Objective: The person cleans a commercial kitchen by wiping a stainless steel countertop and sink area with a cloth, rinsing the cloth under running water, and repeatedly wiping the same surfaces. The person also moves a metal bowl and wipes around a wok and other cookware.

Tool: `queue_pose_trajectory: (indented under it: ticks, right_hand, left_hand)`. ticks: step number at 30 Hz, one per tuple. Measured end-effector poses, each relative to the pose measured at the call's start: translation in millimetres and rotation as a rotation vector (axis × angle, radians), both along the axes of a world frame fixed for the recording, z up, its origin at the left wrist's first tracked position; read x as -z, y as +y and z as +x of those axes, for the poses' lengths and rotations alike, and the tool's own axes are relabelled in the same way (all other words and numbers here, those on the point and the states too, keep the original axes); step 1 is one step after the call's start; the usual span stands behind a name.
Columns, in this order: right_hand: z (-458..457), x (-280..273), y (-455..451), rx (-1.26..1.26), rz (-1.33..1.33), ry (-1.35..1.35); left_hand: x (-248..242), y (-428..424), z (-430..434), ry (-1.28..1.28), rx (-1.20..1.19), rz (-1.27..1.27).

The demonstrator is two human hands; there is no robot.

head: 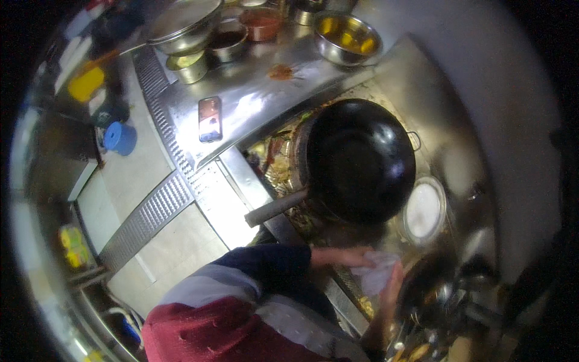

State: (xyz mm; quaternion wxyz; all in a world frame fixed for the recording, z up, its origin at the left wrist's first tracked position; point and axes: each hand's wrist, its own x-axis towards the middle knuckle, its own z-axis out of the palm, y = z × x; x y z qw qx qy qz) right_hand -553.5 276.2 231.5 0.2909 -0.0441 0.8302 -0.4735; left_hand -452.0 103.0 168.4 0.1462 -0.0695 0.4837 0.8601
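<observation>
My left hand reaches in from a dark sleeve and grips a crumpled white cloth. My right hand, coming up from below, holds the cloth's other side; its fingers are blurred. Just above the hands, a large black wok rests over a stove opening, its long handle pointing to the lower left. To the right of the wok stands a round container of white granules. Another dark pan lies to the right of my right hand, partly in shadow.
A phone lies on the steel counter. Behind it stand a steel bowl of yellow liquid, a red-brown tub and several metal pots. Food scraps lie around the stove. Several utensils are at the lower right. A floor grate runs at left.
</observation>
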Motion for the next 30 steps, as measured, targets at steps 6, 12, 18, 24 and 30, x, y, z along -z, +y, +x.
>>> queue_pose_trajectory:
  ticks: [6, 12, 18, 24, 30]
  right_hand:
    - [35, 3, -32, -0.124, -0.424, -0.365]
    - [79, 42, 8, -0.197, -0.366, -0.192]
    - [155, 110, 183, -0.257, 0.028, 0.017]
    - [248, 197, 385, 0.048, 0.376, -0.090]
    - [327, 238, 523, 0.369, 0.441, -0.455]
  left_hand:
    - [-2, 2, 15, 0.511, -0.298, -0.362]
    - [60, -24, 62, -0.070, -0.227, -0.411]
    - [102, -22, 105, -0.160, -0.310, -0.236]
    - [124, 50, 117, -0.059, -0.130, -1.279]
    - [130, 88, 119, 0.098, -0.328, -2.248]
